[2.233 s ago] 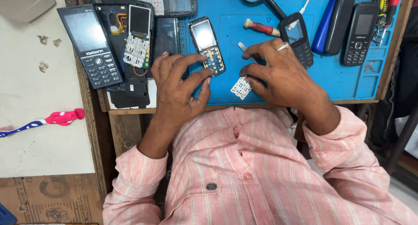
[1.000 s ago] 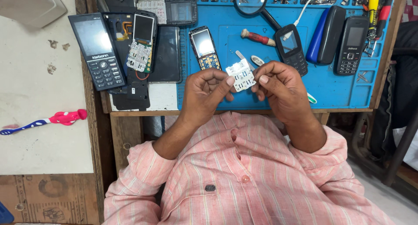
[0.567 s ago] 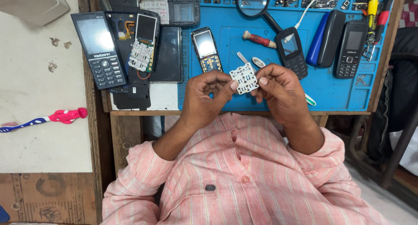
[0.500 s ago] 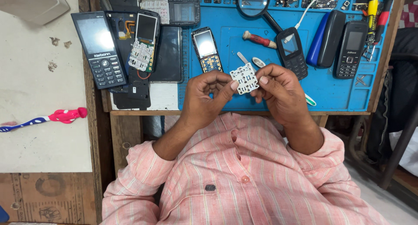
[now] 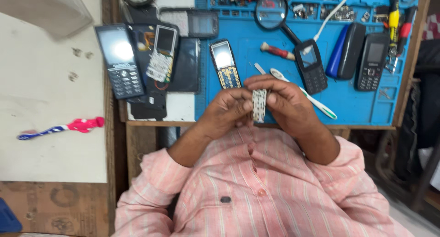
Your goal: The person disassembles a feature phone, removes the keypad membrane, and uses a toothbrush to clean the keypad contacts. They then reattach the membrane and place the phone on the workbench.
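A small white keypad membrane (image 5: 259, 105) is held upright and edge-on between both hands, above the front edge of the blue work mat (image 5: 348, 104). My left hand (image 5: 224, 112) pinches its left side with fingertips. My right hand (image 5: 284, 104) grips its right side, fingers curled over the top. Just beyond the hands lies an opened phone (image 5: 225, 64) with bare circuit board where its keys sat.
On the mat lie a magnifying glass (image 5: 270, 10), a red-handled screwdriver (image 5: 277, 52), a toothbrush (image 5: 305, 94), and several black phones (image 5: 310, 66). Left of the mat sit a black phone (image 5: 119, 60) and a dismantled one (image 5: 161, 53). A pink and blue toothbrush (image 5: 64, 128) rests on the white table.
The keypad membrane was picked off the mat, lifted toward me, then turned from face-on to edge-on. Both hands have drawn closer together around it.
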